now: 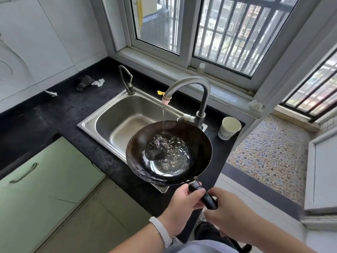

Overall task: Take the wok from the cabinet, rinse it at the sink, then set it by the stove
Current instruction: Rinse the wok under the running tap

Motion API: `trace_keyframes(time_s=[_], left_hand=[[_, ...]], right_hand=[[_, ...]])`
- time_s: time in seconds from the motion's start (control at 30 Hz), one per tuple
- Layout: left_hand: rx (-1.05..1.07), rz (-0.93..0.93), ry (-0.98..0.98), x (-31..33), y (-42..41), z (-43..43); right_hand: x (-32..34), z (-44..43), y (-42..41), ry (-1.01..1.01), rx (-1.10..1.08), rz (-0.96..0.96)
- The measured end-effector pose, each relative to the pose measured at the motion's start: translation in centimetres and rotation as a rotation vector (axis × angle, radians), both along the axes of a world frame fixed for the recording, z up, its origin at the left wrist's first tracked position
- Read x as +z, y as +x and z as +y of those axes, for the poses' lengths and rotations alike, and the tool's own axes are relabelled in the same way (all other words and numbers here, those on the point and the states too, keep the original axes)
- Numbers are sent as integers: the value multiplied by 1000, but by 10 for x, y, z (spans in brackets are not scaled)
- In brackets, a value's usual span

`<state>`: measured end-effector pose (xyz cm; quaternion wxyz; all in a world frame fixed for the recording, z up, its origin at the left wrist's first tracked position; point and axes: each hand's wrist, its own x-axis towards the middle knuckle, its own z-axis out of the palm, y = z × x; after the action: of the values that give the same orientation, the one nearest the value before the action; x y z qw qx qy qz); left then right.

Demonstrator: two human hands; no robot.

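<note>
A dark round wok (198,143) hangs level over the right part of the steel sink (111,115). Water runs from the grey curved faucet (189,84) into the wok and pools in its bottom. The wok's black handle (206,197) points toward me. My left hand (180,207) grips the handle near the wok. My right hand (229,210) grips the handle's rear end. A white band sits on my left wrist.
The black countertop (45,115) surrounds the sink. A paper cup (229,127) stands right of the faucet. A dark scouring pad (84,82) and a crumpled white scrap lie at the back left. A second thin tap (127,79) rises behind the sink. Green cabinet doors (45,179) sit below left.
</note>
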<state>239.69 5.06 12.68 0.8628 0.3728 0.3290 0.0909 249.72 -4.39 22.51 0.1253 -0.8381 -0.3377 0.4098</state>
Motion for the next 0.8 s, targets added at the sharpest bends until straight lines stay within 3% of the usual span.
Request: trace_keyframes(time_s=[0.5,0.8], left_hand=[[-52,-40,-6,15,-3,-15],[20,-13,16,9,-8,-4]], right_hand=[[30,-10,-4,-37,64,-81],[15,6,1,6,25,57]])
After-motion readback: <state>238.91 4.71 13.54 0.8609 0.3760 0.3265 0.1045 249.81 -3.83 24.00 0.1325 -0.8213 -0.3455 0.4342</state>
